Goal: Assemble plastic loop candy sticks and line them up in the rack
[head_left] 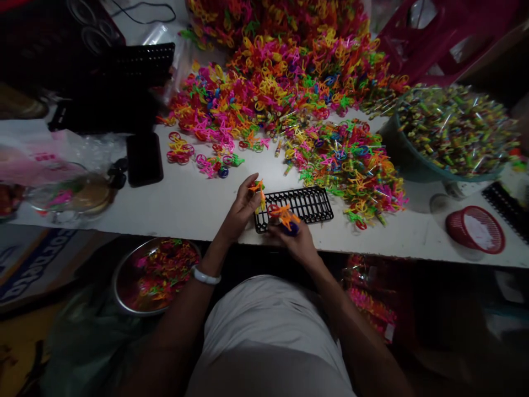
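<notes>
My left hand (242, 208) is closed in a pinch on a small orange, yellow and green plastic toy (259, 190) at the left end of a black slotted rack (306, 205). The rack lies on the white table near its front edge. Over the rack's lower left part, my right hand (300, 241) is closed round a few small plastic toys, one orange (283, 214) and one dark blue (291, 228). A red ring-shaped piece (273, 209) shows between the hands; whether it is held I cannot tell. Just beyond the rack spreads a heap of bright toys (351, 160).
A larger toy heap (281, 71) covers the table's back. At right stand a tub (390, 149) of small wrapped tubes and a red basket (458, 226). A phone (144, 159) lies left. Below the edge sits a metal bowl (119, 295) of toys.
</notes>
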`<state>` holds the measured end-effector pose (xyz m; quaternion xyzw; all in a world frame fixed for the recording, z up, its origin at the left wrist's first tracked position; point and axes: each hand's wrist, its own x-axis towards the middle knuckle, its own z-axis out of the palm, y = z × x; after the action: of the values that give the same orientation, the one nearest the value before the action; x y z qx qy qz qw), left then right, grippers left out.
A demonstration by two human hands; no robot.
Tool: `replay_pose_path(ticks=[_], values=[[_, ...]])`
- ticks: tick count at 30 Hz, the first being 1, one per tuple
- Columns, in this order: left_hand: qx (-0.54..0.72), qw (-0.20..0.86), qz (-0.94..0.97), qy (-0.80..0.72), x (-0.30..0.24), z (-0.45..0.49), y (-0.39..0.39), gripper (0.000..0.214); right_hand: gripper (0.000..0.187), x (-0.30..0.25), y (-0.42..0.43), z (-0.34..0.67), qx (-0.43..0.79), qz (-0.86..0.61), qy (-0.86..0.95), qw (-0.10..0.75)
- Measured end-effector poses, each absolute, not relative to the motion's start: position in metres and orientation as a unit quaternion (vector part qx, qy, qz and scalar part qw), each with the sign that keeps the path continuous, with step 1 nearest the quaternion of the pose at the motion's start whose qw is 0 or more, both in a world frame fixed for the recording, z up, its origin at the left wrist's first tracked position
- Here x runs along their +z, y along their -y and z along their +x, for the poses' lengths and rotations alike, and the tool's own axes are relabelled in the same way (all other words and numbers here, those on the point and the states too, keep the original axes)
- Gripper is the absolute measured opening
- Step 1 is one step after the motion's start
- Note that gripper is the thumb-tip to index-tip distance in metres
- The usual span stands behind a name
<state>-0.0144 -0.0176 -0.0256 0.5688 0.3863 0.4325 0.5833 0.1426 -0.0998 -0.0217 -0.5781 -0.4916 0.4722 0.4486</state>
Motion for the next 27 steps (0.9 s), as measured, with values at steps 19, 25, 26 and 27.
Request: replay_pose_path(ticks=[19, 25, 26, 27], values=[[0.451, 0.640, 0.507, -0.360, -0.030, -0.008, 0.022, 0.049, 0.024, -0.041, 0.100, 0.127, 0.191, -0.567, 0.777, 0.199], [0.446, 0.643, 0.510, -0.357, -0.031, -0.010, 0.022, 0.049, 0.028, -0.035, 0.103, 0.120, 0.194, -0.607, 0.757, 0.146], [0.444, 0.644, 0.512, -0.355, -0.031, -0.010, 0.022, 0.050, 0.030, -0.033, 0.103, 0.117, 0.192, -0.616, 0.753, 0.126], [0.444, 0.644, 0.514, -0.353, -0.031, -0.009, 0.022, 0.052, 0.032, -0.032, 0.104, 0.115, 0.189, -0.624, 0.750, 0.108]])
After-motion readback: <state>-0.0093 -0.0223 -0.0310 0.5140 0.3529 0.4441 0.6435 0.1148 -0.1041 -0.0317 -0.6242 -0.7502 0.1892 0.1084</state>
